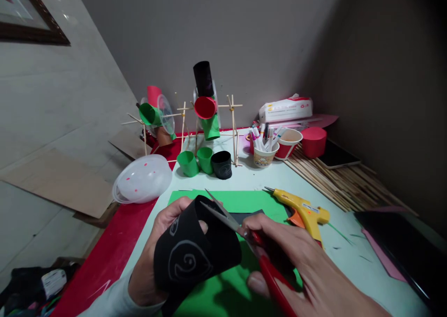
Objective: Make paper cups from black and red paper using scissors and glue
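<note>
My left hand (153, 256) is curled around a rolled piece of black foam sheet (195, 254) with a pale spiral drawn on it. My right hand (307, 266) grips red-handled scissors (244, 235). The scissors' blades are parted at the top edge of the black sheet. Under both hands lies a green foam sheet (240, 200) on the pale table top (349, 256). A yellow glue gun (303, 212) rests just right of the green sheet, close to my right hand.
Two green cups (195, 161) and a black cup (221, 164) stand before a stick frame (206, 117) carrying red, green and black cups. A clear plastic lid (141, 184) is at left. A marker cup (263, 151), red bowl, tissue pack and bamboo sticks (342, 182) sit right.
</note>
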Tool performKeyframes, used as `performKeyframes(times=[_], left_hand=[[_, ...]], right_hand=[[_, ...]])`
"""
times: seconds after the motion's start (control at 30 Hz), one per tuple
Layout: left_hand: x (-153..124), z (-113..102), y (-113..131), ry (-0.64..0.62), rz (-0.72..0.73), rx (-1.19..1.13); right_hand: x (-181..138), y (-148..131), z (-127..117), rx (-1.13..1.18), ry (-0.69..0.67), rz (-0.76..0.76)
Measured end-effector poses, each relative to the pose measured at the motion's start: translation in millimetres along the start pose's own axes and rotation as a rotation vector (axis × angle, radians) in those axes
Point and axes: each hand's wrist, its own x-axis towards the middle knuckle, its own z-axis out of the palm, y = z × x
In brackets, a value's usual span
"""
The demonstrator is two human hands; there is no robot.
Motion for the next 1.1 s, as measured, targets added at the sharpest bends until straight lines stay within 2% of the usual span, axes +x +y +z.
performKeyframes(times=[0.1,0.23,0.4,0.6,0.77,0.9,1.1], left_hand=[[1,1,-1,-0.015,0.015,-0.017],[0,-1,-1,0.027,0.008,-0.002],[-1,-11,-5,0.067,-0.011,0.003],[-1,-18,-7,0.071,-0.063,-0.014],[0,-16,-6,0.039,-0.007,-0.002],[1,-16,-4,0.028,-0.036,0.015],[1,-5,4,0.080,-0.055,0.055]], right_hand=[[1,0,-1,0.003,0.004,-0.008],[1,1,0,0.045,-0.032,-0.034],[-3,2,5,0.071,0.055,-0.023],[-3,4,5,0.052,0.053,-0.076],[-2,8,3,-0.042,0.058,-0.127],[-4,8,2,-0.096,0.077,-0.164],[0,8,6,-0.036,0.084,-0.078]])
